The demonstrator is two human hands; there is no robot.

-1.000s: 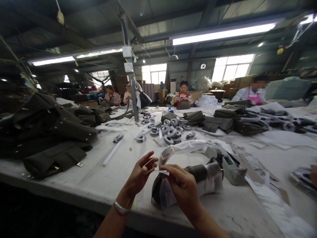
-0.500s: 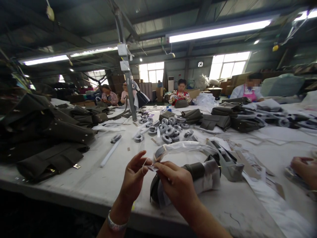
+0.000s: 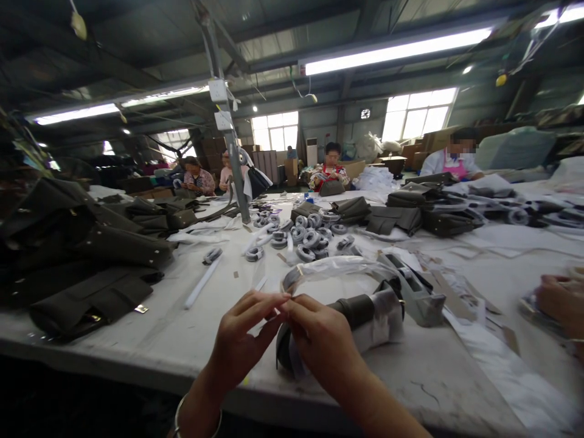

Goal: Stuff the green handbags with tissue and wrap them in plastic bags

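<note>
On the table before me stands a dark olive handbag (image 3: 358, 310), partly wrapped in clear and white plastic film. Its arched handle (image 3: 340, 266) is also covered in clear film. My right hand (image 3: 325, 340) pinches the near left end of the wrapped handle. My left hand (image 3: 244, 334) meets it there, thumb and fingers drawn together at the fingertips. Whatever lies between the left fingertips is hidden. A grey wrapped piece (image 3: 417, 298) lies behind the bag on its right.
Several coiled grey straps (image 3: 312, 237) lie beyond my hands. Dark bags (image 3: 82, 243) are heaped at left, more bags (image 3: 395, 219) at right. A metal post (image 3: 235, 158) rises from the table. Another person's hand (image 3: 559, 301) is at the right edge; co-workers sit across.
My left hand has moved right and closed in against my right fingers. The thin white loop stretched on its fingers before is no longer visible. The bag stays in place.
</note>
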